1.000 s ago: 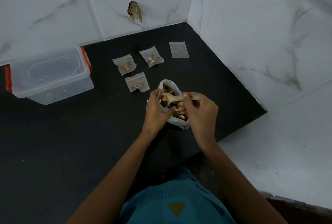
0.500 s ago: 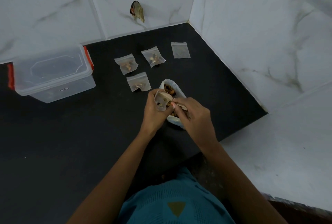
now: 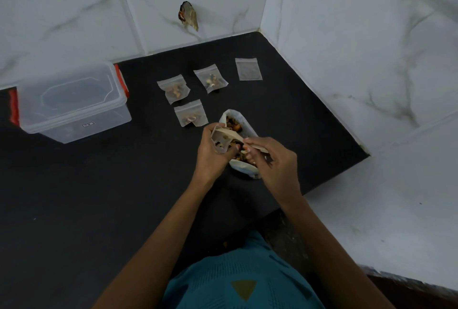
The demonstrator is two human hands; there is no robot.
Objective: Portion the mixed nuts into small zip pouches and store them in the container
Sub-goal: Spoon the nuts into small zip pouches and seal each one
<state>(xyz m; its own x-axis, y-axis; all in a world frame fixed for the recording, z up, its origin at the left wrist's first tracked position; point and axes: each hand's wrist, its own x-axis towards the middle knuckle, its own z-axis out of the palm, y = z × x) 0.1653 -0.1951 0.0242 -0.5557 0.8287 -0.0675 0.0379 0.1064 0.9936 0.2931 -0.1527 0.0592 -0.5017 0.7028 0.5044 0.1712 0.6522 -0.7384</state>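
Note:
My left hand [image 3: 212, 155] grips a small clear zip pouch [image 3: 221, 139] with its mouth held open, just above the white bag of mixed nuts [image 3: 244, 167]. My right hand [image 3: 273, 160] pinches a wooden spoon [image 3: 236, 136] whose bowl is tipped into the pouch. A few nuts show inside the pouch. Three filled pouches lie on the black counter [image 3: 74, 197]: one [image 3: 174, 88] at the back left, one [image 3: 210, 77] at the back middle and one [image 3: 190, 116] nearest my hands. An empty pouch [image 3: 248, 69] lies flat at the back right.
A clear lidded plastic container [image 3: 71, 100] with red clips stands at the left of the counter, closed. White marble-look tiled walls [image 3: 347, 48] meet in a corner behind. A small dark object [image 3: 188, 15] hangs on the back wall. The counter ends at a white ledge [image 3: 384, 197] on the right.
The spoon has swung from lying level over the nut bag to tipping into the pouch. My right hand has dropped lower and turned. The left hand has raised the pouch slightly.

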